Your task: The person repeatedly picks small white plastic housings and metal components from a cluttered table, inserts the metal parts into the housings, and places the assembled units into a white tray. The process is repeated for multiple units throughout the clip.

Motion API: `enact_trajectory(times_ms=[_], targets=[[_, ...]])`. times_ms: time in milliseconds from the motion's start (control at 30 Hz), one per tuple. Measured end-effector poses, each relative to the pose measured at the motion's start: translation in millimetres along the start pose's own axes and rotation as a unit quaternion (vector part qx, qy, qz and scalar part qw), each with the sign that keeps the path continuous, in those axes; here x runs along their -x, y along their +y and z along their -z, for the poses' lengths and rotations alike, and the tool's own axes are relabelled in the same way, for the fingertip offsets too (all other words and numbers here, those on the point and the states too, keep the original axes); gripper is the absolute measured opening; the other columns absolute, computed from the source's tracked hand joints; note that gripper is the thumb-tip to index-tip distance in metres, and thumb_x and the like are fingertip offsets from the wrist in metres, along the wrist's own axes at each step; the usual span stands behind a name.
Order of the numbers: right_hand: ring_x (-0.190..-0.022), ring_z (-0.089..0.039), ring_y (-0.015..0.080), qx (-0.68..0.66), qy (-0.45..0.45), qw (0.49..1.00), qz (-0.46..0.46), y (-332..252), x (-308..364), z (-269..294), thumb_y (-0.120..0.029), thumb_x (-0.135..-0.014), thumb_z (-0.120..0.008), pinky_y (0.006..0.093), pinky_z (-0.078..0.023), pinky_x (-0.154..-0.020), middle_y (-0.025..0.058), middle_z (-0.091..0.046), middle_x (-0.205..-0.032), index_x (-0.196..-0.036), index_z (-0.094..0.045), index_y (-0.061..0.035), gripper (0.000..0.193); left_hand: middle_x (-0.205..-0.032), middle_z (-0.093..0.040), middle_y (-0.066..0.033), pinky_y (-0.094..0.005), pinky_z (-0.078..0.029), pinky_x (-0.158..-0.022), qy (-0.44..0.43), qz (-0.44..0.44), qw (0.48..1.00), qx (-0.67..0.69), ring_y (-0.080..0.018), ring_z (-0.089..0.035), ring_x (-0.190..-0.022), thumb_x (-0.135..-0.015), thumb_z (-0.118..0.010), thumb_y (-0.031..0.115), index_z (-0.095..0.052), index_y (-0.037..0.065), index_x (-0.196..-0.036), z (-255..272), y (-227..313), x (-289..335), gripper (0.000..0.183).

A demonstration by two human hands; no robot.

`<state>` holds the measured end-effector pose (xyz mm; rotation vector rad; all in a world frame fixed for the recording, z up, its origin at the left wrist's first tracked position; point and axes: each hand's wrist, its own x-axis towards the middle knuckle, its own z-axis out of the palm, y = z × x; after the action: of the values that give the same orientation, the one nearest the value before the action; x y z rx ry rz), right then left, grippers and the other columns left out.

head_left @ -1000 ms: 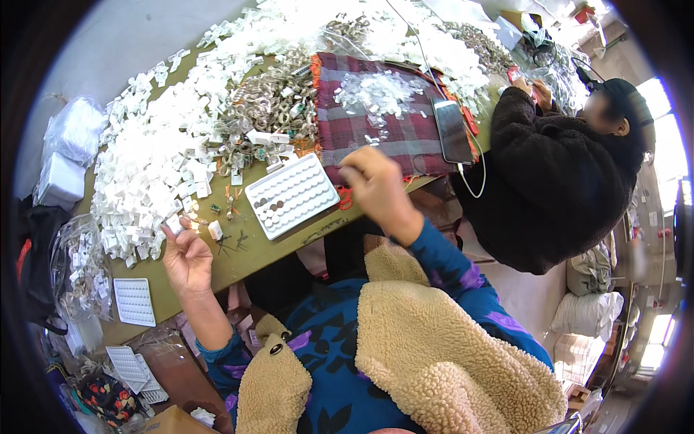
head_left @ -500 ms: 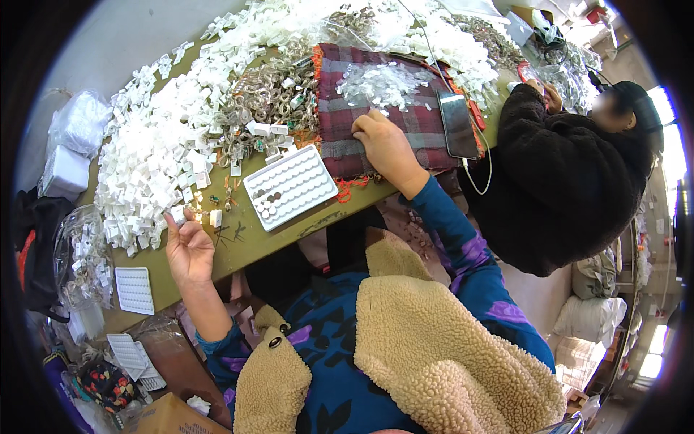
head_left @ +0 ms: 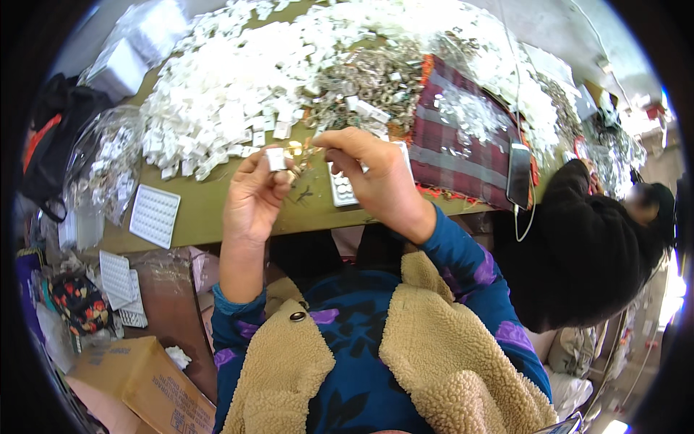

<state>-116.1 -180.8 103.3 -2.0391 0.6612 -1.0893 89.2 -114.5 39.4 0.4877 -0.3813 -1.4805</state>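
My left hand [head_left: 253,199] pinches a small white plastic case [head_left: 276,159] upright between thumb and fingers, just above the table's near edge. Beside it, my right hand [head_left: 379,177] is closed, thumb and forefinger together close to the case; whatever is between the tips is too small to make out. Partly hidden beneath the right hand lies a white tray [head_left: 341,194] with round hollows. Behind both hands spreads a big heap of white plastic cases [head_left: 210,101], and next to it a pile of metallic and clear parts [head_left: 376,83].
A plaid cloth [head_left: 452,163] carries clear thin pieces [head_left: 470,116] and a phone [head_left: 518,173] on a cable. Another white tray [head_left: 155,216] lies left, near a plastic bag [head_left: 101,170]. A person in black [head_left: 571,253] works at right. A cardboard box [head_left: 144,383] stands lower left.
My right hand has left the clear pieces on the cloth and come left beside my left hand. My left hand has turned upright with the white case. The whole view has shifted.
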Motion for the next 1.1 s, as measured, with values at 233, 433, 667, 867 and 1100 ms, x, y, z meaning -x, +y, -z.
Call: enact_trajectory(times_ms=[233, 433, 667, 867, 1100], targets=[[-0.076, -0.065, 0.0311, 0.080, -0.037, 0.989, 0.120, -10.5, -19.3, -38.6, 0.011, -0.071, -0.059, 0.0383, -0.053, -0.065, 0.0149, -0.065, -0.086, -0.120, -0.059, -0.0011, 0.051, -0.094, -0.071, -0.0154, -0.0251, -0.058, -0.065, -0.035, -0.004, 0.998, -0.049, -0.0136, -0.069, -0.072, -0.099, -0.057, 0.011, -0.062, -0.005, -0.116, -12.5, 11.0, 10.6, 0.023], [-0.075, -0.065, 0.0296, 0.143, -0.095, 0.970, 0.171, -5.5, -24.0, -33.6, 0.006, -0.070, -0.061, 0.0379, -0.053, -0.065, 0.0119, -0.064, -0.081, -0.117, -0.061, -0.0018, 0.047, -0.091, -0.071, -0.0144, -0.0254, -0.057, -0.063, -0.033, 0.002, 0.997, -0.070, -0.0141, -0.068, -0.070, -0.098, -0.060, 0.011, -0.064, -0.005, -0.110, -8.9, 10.2, 8.9, 0.020], [-0.071, -0.065, 0.0285, 0.160, -0.099, 0.966, 0.179, 1.6, -16.7, -38.4, 0.009, -0.076, -0.059, 0.0356, -0.054, -0.063, 0.0127, -0.065, -0.082, -0.115, -0.062, -0.0009, 0.040, -0.089, -0.071, -0.0133, -0.0256, -0.057, -0.061, -0.002, -0.025, 0.992, -0.121, -0.0145, -0.068, -0.069, -0.097, -0.062, 0.011, -0.065, -0.005, -0.108, -8.3, -0.6, 8.9, 0.020], [-0.073, -0.064, 0.0324, -0.008, -0.053, 0.998, -0.046, 0.7, -8.3, -39.5, 0.006, -0.084, -0.059, 0.0381, -0.052, -0.064, 0.0164, -0.063, -0.081, -0.100, -0.060, 0.0020, 0.017, -0.089, -0.071, -0.0132, -0.0259, -0.058, -0.060, 0.009, -0.014, 0.995, -0.098, -0.0148, -0.068, -0.068, -0.096, -0.062, 0.008, -0.065, -0.006, -0.111, -10.9, 2.4, 9.2, 0.021], [-0.074, -0.062, 0.0389, 0.067, -0.044, 0.996, 0.026, 6.2, -1.7, -50.1, 0.004, -0.084, -0.059, 0.0415, -0.051, -0.064, 0.0187, -0.062, -0.084, -0.094, -0.059, 0.0017, 0.010, -0.087, -0.070, -0.0104, -0.0248, -0.056, -0.061, 0.026, -0.026, 0.988, -0.153, -0.0139, -0.068, -0.070, -0.098, -0.059, 0.009, -0.064, -0.006, -0.111, -6.5, -7.2, 14.1, 0.020]])
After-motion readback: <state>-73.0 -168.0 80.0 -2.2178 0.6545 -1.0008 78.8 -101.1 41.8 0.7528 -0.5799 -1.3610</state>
